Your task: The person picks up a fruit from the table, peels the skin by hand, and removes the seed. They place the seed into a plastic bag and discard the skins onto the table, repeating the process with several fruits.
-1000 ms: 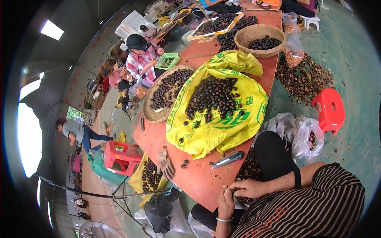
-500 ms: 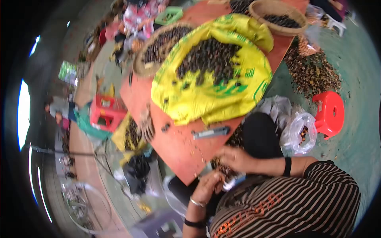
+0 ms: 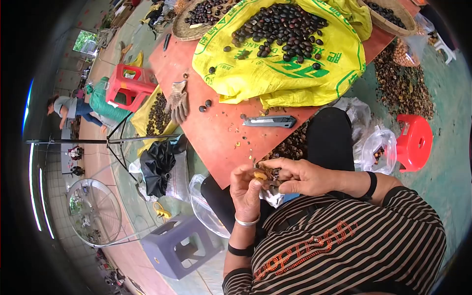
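Above my lap, just off the table's near corner, both hands are close together. My left hand [image 3: 246, 191], with a bracelet at the wrist, pinches a small yellowish-brown piece [image 3: 260, 175]. My right hand [image 3: 306, 178] comes from the right, thumb and fingers closed towards that piece; a small thing between them is too unclear to name. Beyond the hands, a grey utility knife [image 3: 270, 121] lies on the orange-red table [image 3: 216, 142]. Dark round nuts [image 3: 282, 29] are heaped on a yellow sack [image 3: 236, 81].
A glove [image 3: 177, 102] lies at the table's left edge. Wicker baskets [image 3: 189, 32] with nuts stand at the far side. Red stools [image 3: 129, 87], a grey-purple stool [image 3: 179, 246], plastic bags [image 3: 379, 150] and a floor heap of shells [image 3: 403, 81] surround the table. A person [image 3: 73, 109] is at far left.
The view has shifted, so the table and sack appear higher and more sharply. My hands have come closer together, and the yellowish-brown piece now shows between them.
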Tool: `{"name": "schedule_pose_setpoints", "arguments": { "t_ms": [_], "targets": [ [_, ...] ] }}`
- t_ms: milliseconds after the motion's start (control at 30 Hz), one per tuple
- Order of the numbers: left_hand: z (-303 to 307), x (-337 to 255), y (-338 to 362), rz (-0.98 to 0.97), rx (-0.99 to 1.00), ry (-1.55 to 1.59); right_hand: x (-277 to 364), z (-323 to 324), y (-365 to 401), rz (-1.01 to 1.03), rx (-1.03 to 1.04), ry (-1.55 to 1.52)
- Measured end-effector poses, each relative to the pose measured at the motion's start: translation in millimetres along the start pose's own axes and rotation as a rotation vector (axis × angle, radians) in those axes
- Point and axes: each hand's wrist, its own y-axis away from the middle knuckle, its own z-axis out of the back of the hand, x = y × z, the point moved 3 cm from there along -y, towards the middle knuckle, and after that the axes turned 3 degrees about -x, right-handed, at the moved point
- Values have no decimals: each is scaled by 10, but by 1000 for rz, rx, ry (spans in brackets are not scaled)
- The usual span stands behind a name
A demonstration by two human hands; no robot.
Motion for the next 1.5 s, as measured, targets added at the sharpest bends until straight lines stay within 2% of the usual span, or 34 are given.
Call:
{"name": "schedule_pose_setpoints", "arguments": {
  "t_ms": [67,133,200,267,333,367,467,567,667,733,800,933,1033,1133,1200,1300,1367,1400,1467,1500],
  "targets": [
    [39,12,0,-124,57,-40,-113,-46,-37,7,26,-180],
    [54,-11,22,-124,79,-28,-119,-48,-49,15,63,-249],
    [70,-35,58,-121,104,-17,-104,-56,-25,-125,153,-452],
    [63,-51,80,-137,161,-23,-126,-130,-35,-99,103,-414],
    [72,-37,103,-158,138,-74,-162,-152,-70,49,-9,-246],
    [84,-37,113,-179,113,-127,-163,-158,-72,48,-10,-245],
    [91,-88,136,-162,81,-217,-156,-125,-93,16,-99,-94],
    [146,-98,160,-141,151,-92,-294,-57,-118,-214,-360,-190],
    [167,-99,156,-43,98,53,-230,-84,-74,-189,-279,-267],
    [223,-46,141,-43,38,14,-223,-168,-74,-152,-239,-260],
    [298,-16,131,-1,-39,51,-181,-305,-95,39,-110,-147],
    [312,-72,171,-13,-75,-87,-211,-430,-143,-27,-133,-52],
    [369,-45,198,18,-78,49,-201,-451,-170,-43,-144,-100],
    [349,-68,206,-63,-80,30,-252,-475,-190,-70,-150,-126],
    [375,-64,200,-31,-110,77,-262,-513,-202,-61,-147,-132],
    [481,-3,163,19,-94,169,-260,-478,-228,-33,-228,-3],
    [573,84,131,43,-53,220,-480,-284,-275,188,-314,761],
    [620,142,112,114,-86,299,-529,-234,-358,120,-354,711],
    [682,217,80,178,-108,383,-684,-68,-277,-590,-373,78],
    [720,240,76,175,-155,420,-740,-18,-269,-585,-379,87]
  ]
}}
